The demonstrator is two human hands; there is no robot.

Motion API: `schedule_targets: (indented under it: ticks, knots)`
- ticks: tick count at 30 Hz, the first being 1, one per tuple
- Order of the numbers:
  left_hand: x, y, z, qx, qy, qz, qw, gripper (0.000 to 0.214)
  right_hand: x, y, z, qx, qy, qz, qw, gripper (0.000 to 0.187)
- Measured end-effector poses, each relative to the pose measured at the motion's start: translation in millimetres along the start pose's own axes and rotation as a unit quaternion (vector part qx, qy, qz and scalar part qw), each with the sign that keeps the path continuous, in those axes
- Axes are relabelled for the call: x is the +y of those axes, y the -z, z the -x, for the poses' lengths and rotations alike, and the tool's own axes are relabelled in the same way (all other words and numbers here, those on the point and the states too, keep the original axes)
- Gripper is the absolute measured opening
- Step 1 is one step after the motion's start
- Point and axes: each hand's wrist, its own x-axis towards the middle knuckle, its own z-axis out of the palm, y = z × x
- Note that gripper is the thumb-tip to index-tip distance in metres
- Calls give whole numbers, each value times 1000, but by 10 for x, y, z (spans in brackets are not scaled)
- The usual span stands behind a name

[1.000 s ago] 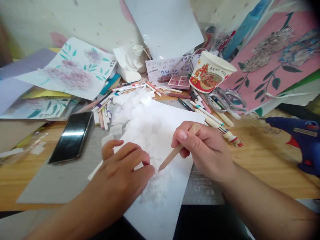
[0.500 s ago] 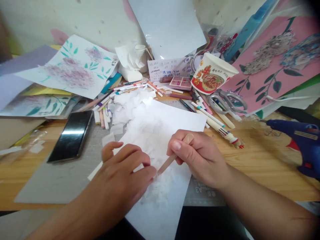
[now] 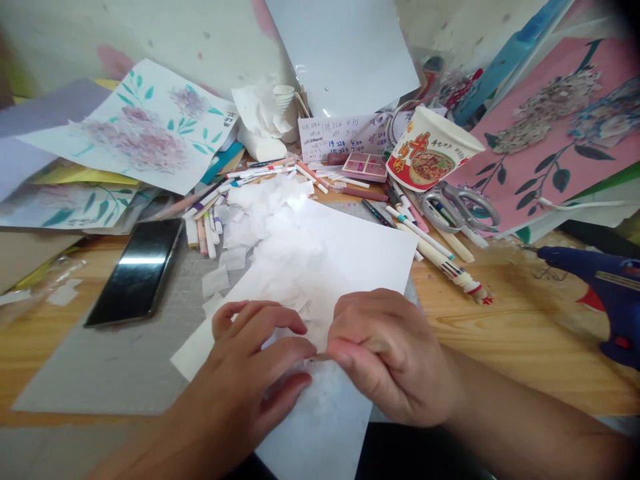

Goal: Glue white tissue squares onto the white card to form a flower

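In the head view, my right hand (image 3: 390,357) is closed around a wooden craft stick (image 3: 323,357), and only a short end of it shows past the thumb. Bent and spread, the fingers of my left hand (image 3: 260,353) are close to that end; the index fingertip is beside it, and touching cannot be made out. Both hands are over a white sheet of paper (image 3: 373,247). Small torn bits of thin white paper (image 3: 280,233) cover the sheet's middle and spill past its upper left edge.
A phone (image 3: 137,270) lies left on a grey cutting mat (image 3: 100,367). Markers (image 3: 425,233), scissors (image 3: 460,207) and a paper noodle cup (image 3: 430,150) crowd the back. To the right is a blue glue gun (image 3: 590,273). Flower pictures (image 3: 135,133) flank the table.
My right hand has turned over and moved lower, so the craft stick now lies nearly flat and mostly hidden. My left thumb has come into view, apart from the index finger.
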Motion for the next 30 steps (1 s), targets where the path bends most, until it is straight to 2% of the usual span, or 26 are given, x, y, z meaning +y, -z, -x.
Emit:
schedule_targets:
  ticks: [3, 7, 9, 15, 19, 26, 30]
  knots:
    - [11, 4, -14, 21, -1, -5, 1000, 14, 24, 50, 37, 32, -65, -80, 994, 25]
    - [-6, 15, 0, 26, -9, -26, 999, 14, 49, 89, 82, 178, -163, -164, 957, 28]
    - [-13, 13, 11, 25, -7, -23, 999, 11, 54, 95, 85, 198, -180, -166, 949, 29]
    - [5, 15, 4, -7, -26, -45, 999, 29, 64, 102, 77, 189, -157, -136, 960, 30]
    - [4, 13, 6, 21, -30, -52, 998, 21, 65, 111, 91, 184, -156, -133, 961, 31]
    - [20, 1, 50, 44, -10, -42, 998, 15, 23, 119, 43, 74, -142, -141, 977, 32]
    - [29, -2, 76, 51, -21, -50, 997, 19, 27, 137, 17, 43, -134, -106, 984, 33]
